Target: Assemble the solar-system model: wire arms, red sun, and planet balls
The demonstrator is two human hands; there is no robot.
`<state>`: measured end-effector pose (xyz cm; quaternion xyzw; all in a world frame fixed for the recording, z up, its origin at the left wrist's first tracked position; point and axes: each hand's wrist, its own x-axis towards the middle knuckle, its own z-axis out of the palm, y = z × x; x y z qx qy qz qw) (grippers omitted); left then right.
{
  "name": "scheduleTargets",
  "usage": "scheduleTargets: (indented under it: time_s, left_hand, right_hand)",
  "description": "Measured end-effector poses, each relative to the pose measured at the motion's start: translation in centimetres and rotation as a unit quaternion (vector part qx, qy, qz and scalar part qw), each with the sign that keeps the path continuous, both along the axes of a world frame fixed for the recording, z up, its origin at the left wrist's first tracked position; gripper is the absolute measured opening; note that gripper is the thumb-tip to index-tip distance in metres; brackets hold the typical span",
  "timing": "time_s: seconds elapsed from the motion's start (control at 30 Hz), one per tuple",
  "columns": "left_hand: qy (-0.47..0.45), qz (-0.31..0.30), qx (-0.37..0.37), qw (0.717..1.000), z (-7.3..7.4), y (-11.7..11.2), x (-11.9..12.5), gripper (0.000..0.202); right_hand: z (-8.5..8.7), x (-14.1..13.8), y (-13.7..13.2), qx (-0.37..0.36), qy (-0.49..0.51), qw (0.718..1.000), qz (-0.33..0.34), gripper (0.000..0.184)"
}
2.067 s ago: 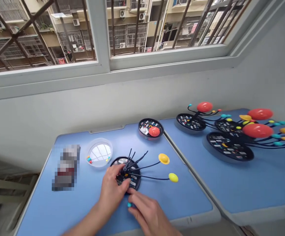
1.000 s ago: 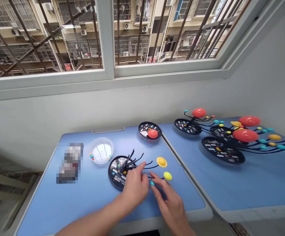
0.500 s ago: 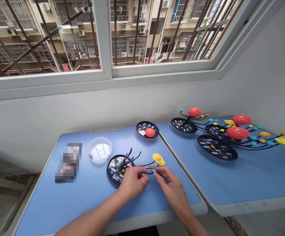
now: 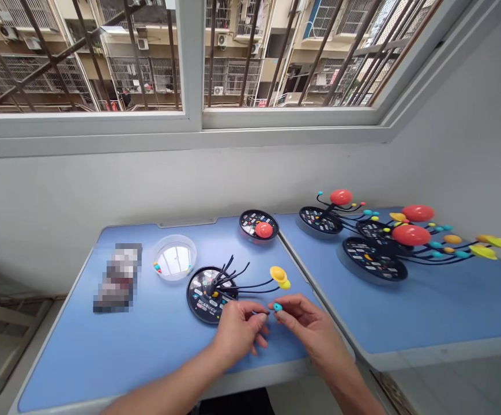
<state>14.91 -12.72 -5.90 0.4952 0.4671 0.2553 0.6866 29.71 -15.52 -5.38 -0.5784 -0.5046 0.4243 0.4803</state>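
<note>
Between the thumb and finger of my right hand (image 4: 315, 325) is a small teal bead (image 4: 278, 307) with a dark hole in its side. My left hand (image 4: 239, 329) pinches the end of a thin black rod, mostly hidden by the fingers; its tip shows just left of the bead, a small gap apart. Behind the left hand lies a round black base (image 4: 204, 308) with printed labels and several curved black rods fanning from its centre post. Two of those rods end in a yellow ringed ball (image 4: 278, 274) and a lime-yellow ball (image 4: 285, 284).
A clear round dish (image 4: 174, 257) with a few small coloured beads stands left of the base. Behind sits another round base (image 4: 250, 222) with a red ball (image 4: 263, 230) on it. Several assembled planet models (image 4: 375, 265) occupy the right table. A blurred packet (image 4: 118, 276) lies far left.
Both hands have shifted slightly down and towards me, and the teal bead has turned so its hole shows. The view has tilted a little.
</note>
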Motion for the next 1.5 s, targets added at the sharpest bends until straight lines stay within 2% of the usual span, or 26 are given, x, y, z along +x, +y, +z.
scheduleTargets:
  time_s: [0.07,0.13,0.27,0.4,0.57,0.73,0.93,1.23,1.4,1.5]
  left_hand:
    - [0.009,0.009,0.0,1.0,0.1,-0.3,-0.1,0.031]
    - [0.031,0.015,0.031,0.999,0.1,-0.5,-0.2,0.03]
    - [0.049,0.025,0.105,0.993,0.3,-0.9,-0.2,0.03]
    - [0.038,0.029,0.114,0.992,0.3,-0.9,-0.1,0.03]
    - [0.01,0.023,0.127,0.992,-0.1,-0.9,-0.1,0.027]
    - [-0.006,0.025,0.102,0.994,-0.6,-1.1,0.1,0.026]
    - [-0.016,0.039,0.065,0.997,-0.4,-1.0,0.4,0.025]
    - [-0.056,0.072,0.05,0.995,-0.7,-1.1,0.7,0.024]
    - [-0.062,0.09,0.049,0.993,-0.6,-1.1,0.7,0.026]
    - [-0.055,0.093,0.042,0.993,-0.8,-1.1,0.8,0.028]
  right_hand:
    - [0.3,0.1,0.0,0.019,-0.039,0.999,0.008,0.024]
    - [0.6,0.2,-0.1,0.026,-0.058,0.998,0.013,0.024]
    - [1.2,0.0,-0.2,-0.002,-0.049,0.999,0.022,0.027]
    - [1.5,-0.1,-0.3,-0.014,-0.047,0.998,0.03,0.028]
    - [1.9,-0.4,-0.1,0.006,-0.083,0.996,0.025,0.026]
    - [1.8,-0.5,0.1,0.026,-0.136,0.99,0.024,0.022]
    - [1.2,-0.2,-0.1,0.063,-0.192,0.979,0.031,0.023]
    - [2.7,-0.7,0.0,0.09,-0.258,0.959,0.07,0.022]
    - [2.9,-0.7,0.1,0.069,-0.25,0.961,0.093,0.019]
    - [2.6,-0.5,0.0,0.054,-0.224,0.97,0.072,0.02]
